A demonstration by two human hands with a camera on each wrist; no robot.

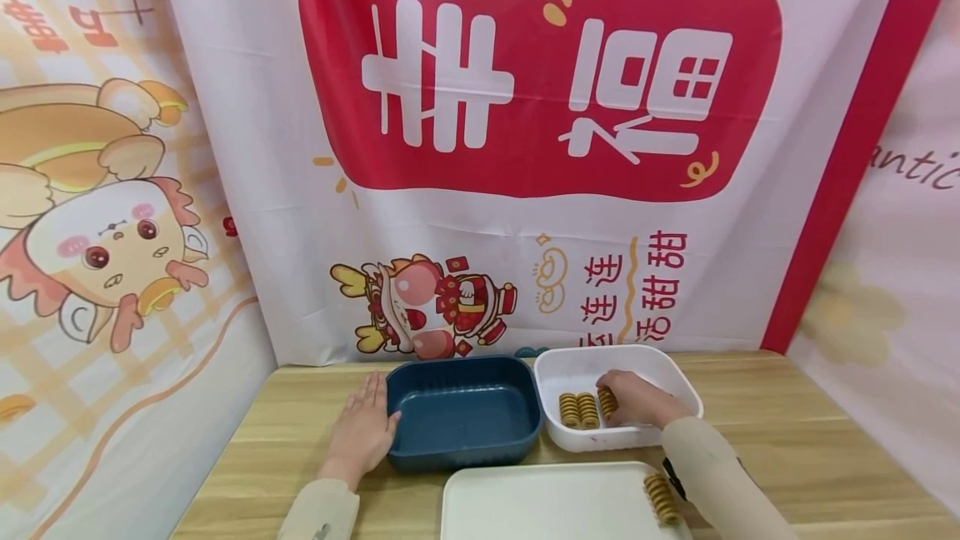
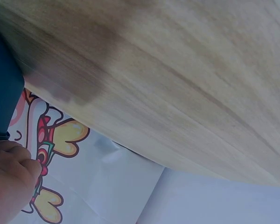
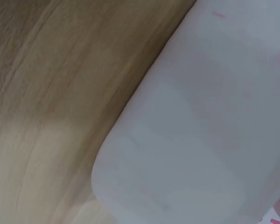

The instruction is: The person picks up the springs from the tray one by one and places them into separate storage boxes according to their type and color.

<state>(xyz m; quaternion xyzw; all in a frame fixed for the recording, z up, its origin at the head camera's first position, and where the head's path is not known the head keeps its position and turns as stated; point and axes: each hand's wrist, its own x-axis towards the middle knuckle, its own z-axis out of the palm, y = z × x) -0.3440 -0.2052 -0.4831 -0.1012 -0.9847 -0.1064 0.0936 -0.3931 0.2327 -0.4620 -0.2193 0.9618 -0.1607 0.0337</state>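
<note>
My left hand (image 1: 363, 423) lies along the left wall of a dark blue rectangular container (image 1: 463, 448), fingers extended, thumb at the rim. The left wrist view shows fingers (image 2: 11, 163) against that blue wall. Inside the white container (image 1: 600, 438), my right hand (image 1: 637, 400) grips a stack of round golden-brown biscuits (image 1: 607, 401), partly hidden by the fingers. Two more biscuit stacks (image 1: 578, 411) stand beside it in the white container. In the right wrist view, the outer wall of the white container (image 3: 191, 126) covers most of the picture.
A cream tray (image 1: 547, 502) lies in front of both containers, with one biscuit row (image 1: 661, 498) along its right edge, close to the right sleeve. The wooden table (image 1: 787, 440) meets a printed cloth (image 1: 262, 273) at the back.
</note>
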